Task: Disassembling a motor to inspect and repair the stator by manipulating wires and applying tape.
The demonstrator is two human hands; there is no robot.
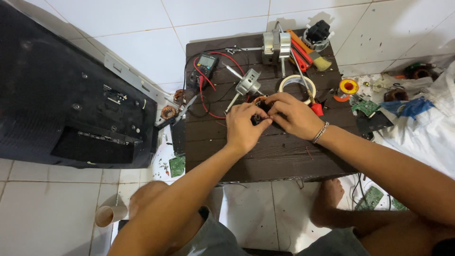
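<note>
Motor stator (261, 110), small with copper windings, sits mid-table on the dark wooden table (265, 156), pinched between both your hands. Left hand (244, 127) fingers curl closed on its near side; right hand (295, 115) clamps the far side. Multimeter (205, 64) lies well apart, behind.

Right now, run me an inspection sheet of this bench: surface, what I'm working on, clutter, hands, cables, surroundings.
Surface: dark brown slatted table, low over white floor tiles.
Job's things: small dark part with copper windings, mostly hidden by the fingers.
Clutter: grey motor with shaft, metal motor housing, tape roll, red-handled screwdriver, brush, solder spool.
Grippers: left hand and right hand both pinch the part.
Cables: red and black leads trail from the multimeter.
Surroundings: black television back lying left; green circuit boards and white bags right.
</note>
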